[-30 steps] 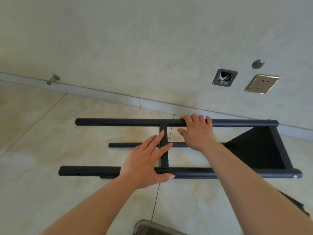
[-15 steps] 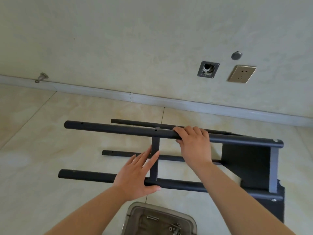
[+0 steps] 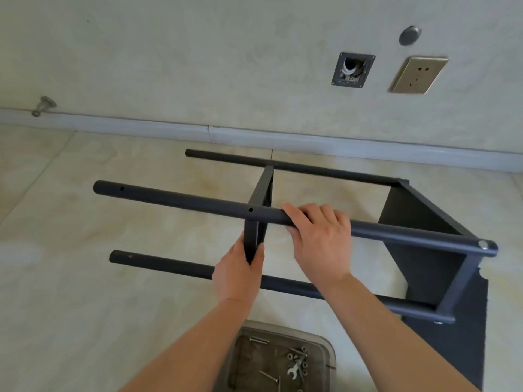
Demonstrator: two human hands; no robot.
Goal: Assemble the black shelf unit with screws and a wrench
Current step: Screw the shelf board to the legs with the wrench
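Observation:
The black shelf unit (image 3: 424, 236) lies on its side on the floor, its round poles running left to right. My right hand (image 3: 318, 239) grips the upper near pole (image 3: 181, 200) just right of a screw hole. My left hand (image 3: 239, 271) pinches the lower edge of the middle shelf panel (image 3: 259, 193), which stands between the poles. A second shelf panel (image 3: 418, 222) sits at the right end. A small wrench (image 3: 294, 369) and several screws (image 3: 297, 353) lie in a clear plastic tray (image 3: 329, 352) at the bottom of the view.
The unit lies on a beige tiled floor near a wall with a white skirting board (image 3: 141, 127). A door stop (image 3: 44, 105), an open wall box (image 3: 353, 69) and a socket (image 3: 418, 75) are on the wall. A flat black panel (image 3: 458, 343) lies under the right end.
The frame has rolled toward me, so the pole in my right hand is higher and a far pole shows. My left hand went from flat on the crosspiece to pinching the middle panel's edge.

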